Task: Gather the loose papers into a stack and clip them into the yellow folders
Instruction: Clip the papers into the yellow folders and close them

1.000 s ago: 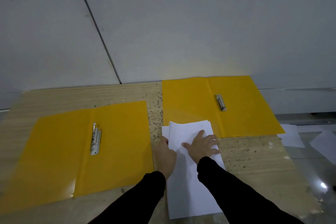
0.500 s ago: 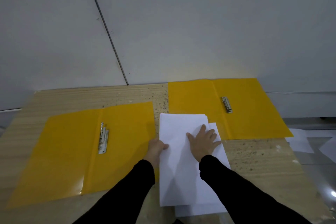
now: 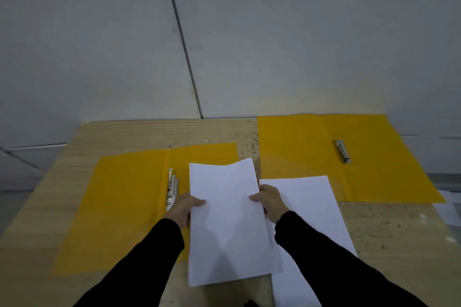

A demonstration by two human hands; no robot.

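While left hand [image 3: 183, 207] and right hand [image 3: 270, 200] pinch opposite edges of a paper stack [image 3: 227, 227] at lower centre, stack overlapping left yellow folder [image 3: 124, 207], loose sheets [image 3: 311, 207] just right of it, right yellow folder [image 3: 369, 157] upper right.

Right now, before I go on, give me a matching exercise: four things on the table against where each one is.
Things:
1. held paper stack
2. second paper pile
3. left folder's clip
4. right folder's clip

Places:
A. right beside the left hand
B. flat on the table, partly hidden by the right sleeve
C. farthest right, away from both hands
D. gripped at its side edges between the left hand and the right hand

Pairs: 1-D, 2-B, 3-A, 4-C.
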